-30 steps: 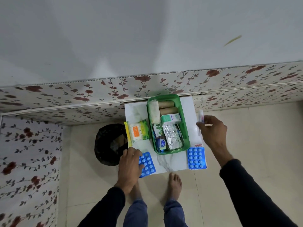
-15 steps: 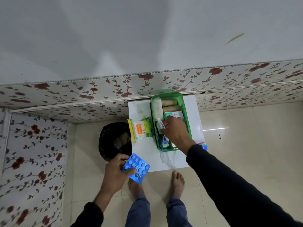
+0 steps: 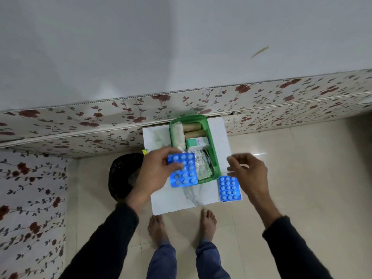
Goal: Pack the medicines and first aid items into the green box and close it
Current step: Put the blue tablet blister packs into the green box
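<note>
Changed since half a second ago: left hand (image 3: 155,174) lifted from the table's near edge to over the box (image 3: 211,137), carrying a blue blister (image 3: 182,170) pinched between thumb and fingers. Right hand (image 3: 248,172) withdrawn from inside the box to 3 o'clock of it — fingers spread, nothing gripped, the small tube it carried a second ago no longer in it. Judged: tube deposited, blister about to follow.

Box located at 12 o'clock on the white table (image 3: 177,202), against the floral wall panel, uncovered. No lid identifiable in view.

Count, as visible:
- Blue blisters: two — one held over the box's near-left corner, a second blister (image 3: 229,188) flat on the table at 5 o'clock of the box, just beside its near corner.
- Brown rolls (image 3: 194,130): two, at the box's far end.
- White gauze roll (image 3: 178,133): one, along the box's left wall.
- Carton (image 3: 197,142): one, mid-box.
- Foil strip (image 3: 203,167): one, near end.
- Yellow-green pack (image 3: 145,152): one, at 9 o'clock of the box, mostly hidden by the left hand.

Outstanding, by judgement: two blisters and the pack to go in, then closing. Box already well filled; flat placement of the blisters advisable.
</note>
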